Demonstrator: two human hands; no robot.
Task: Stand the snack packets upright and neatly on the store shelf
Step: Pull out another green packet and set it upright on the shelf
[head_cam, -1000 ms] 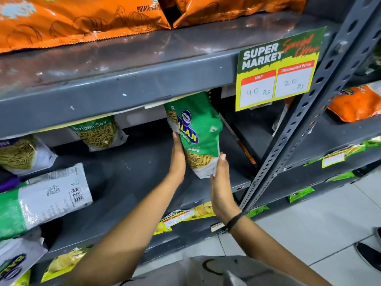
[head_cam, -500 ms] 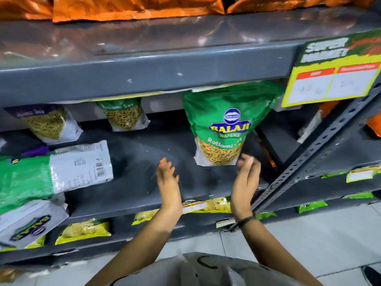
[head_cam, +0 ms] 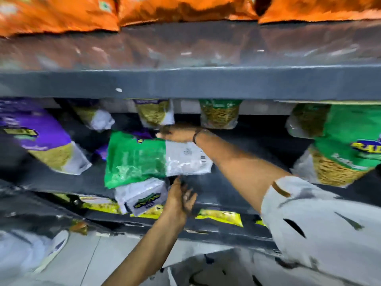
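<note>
A green-and-white snack packet (head_cam: 136,159) lies on its side in the middle of the grey shelf (head_cam: 237,182). My right hand (head_cam: 177,134) reaches across to its upper edge, fingers stretched out and touching it. Just under its lower edge is my left hand (head_cam: 182,198), fingers apart, thumb at the packet. A white packet (head_cam: 144,197) lies beneath it and hangs over the shelf's front. A purple packet (head_cam: 41,137) leans tilted at the left. At the right, a green packet (head_cam: 348,145) stands upright. The view is blurred.
Three smaller packets (head_cam: 154,114) stand along the back of the shelf. The upper shelf's edge (head_cam: 185,83) runs low overhead, with orange bags (head_cam: 61,15) on it. Yellow packets (head_cam: 220,216) lie on the shelf below. Tiled floor (head_cam: 82,261) is underneath.
Both hands let go of the upright green packet at the right and moved left to the lying green-and-white packet. My view swung left with them.
</note>
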